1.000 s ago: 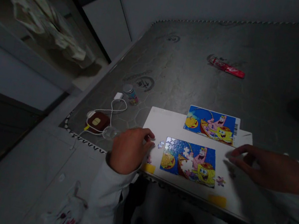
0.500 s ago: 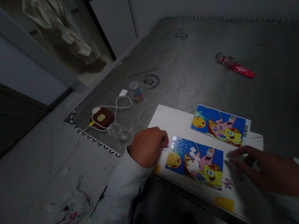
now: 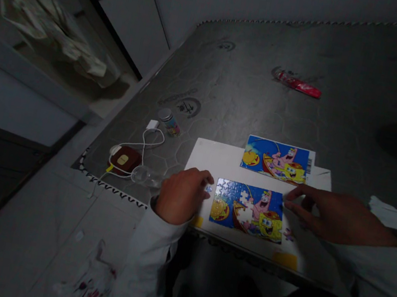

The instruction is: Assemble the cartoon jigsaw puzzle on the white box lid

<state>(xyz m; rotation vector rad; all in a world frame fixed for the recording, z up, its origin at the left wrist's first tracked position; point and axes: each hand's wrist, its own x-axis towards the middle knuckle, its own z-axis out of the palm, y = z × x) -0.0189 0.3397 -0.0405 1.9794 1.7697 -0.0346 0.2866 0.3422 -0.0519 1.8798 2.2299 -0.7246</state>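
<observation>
A jigsaw puzzle (image 3: 267, 208) with cartoon figures lies on a white board (image 3: 216, 154), with a white gap of absent pieces near its middle. My left hand (image 3: 182, 195) is at the puzzle's left side, thumb and index finger apart around a small loose puzzle piece (image 3: 209, 189). My right hand (image 3: 319, 212) reaches in from the right; its thumb and index finger are apart by the puzzle's upper right edge. Below that hand lies a pink-and-purple loose piece (image 3: 288, 234). A picture card (image 3: 273, 157) with the same image lies behind the puzzle.
Left of the board are a clear bottle (image 3: 144, 176), a brown box (image 3: 125, 160) with a white cable, and a small jar (image 3: 170, 122). A red packet (image 3: 300, 85) lies farther back on the grey mat (image 3: 228, 108). A plastic bag (image 3: 92, 283) is on the floor.
The whole view has shifted, moving the scene left. My left thumb and index finger now show a gap around the small piece. My right hand has come closer to the puzzle's right edge.
</observation>
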